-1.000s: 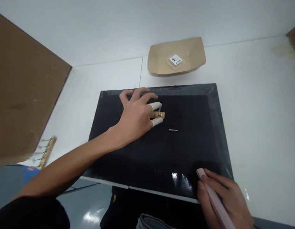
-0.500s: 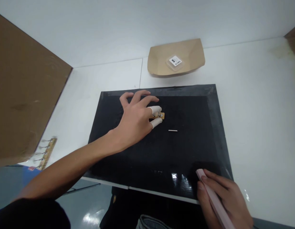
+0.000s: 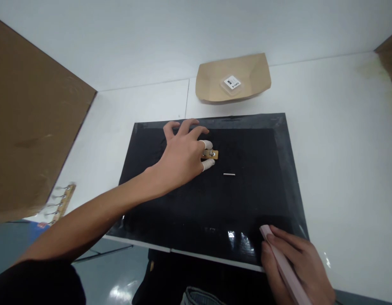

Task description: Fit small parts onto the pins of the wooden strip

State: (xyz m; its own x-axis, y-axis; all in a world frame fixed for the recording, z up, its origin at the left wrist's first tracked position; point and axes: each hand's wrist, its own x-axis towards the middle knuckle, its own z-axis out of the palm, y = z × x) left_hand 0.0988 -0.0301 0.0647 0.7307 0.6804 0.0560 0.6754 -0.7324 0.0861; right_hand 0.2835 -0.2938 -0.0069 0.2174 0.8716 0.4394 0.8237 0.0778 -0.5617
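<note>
On the black mat (image 3: 196, 203), my left hand (image 3: 181, 156) has its white-wrapped thumb and index finger on either side of a small yellowish wooden strip (image 3: 215, 155) with metal fittings. The palm hides the strip's left part, and its other fingers are bent and raised. A short thin metal pin (image 3: 229, 174) lies to the right of that hand and nearer to me. At the mat's lower right corner, my right hand (image 3: 305, 262) is closed around a pale pink bar (image 3: 286, 264), whose lower end runs out of view.
Behind the mat, a brown paper tray (image 3: 249, 70) holds a small clear case (image 3: 231, 83) with a white label. A wooden strip with several metal hooks (image 3: 64, 201) lies at the far left, beside a brown panel (image 3: 34, 123). The white table (image 3: 342, 148) surrounds the mat.
The thumb and index finger of my left hand have shifted slightly, uncovering more of the metal fitting. The wooden strip stays in place. My right hand and the pink bar are nearly still.
</note>
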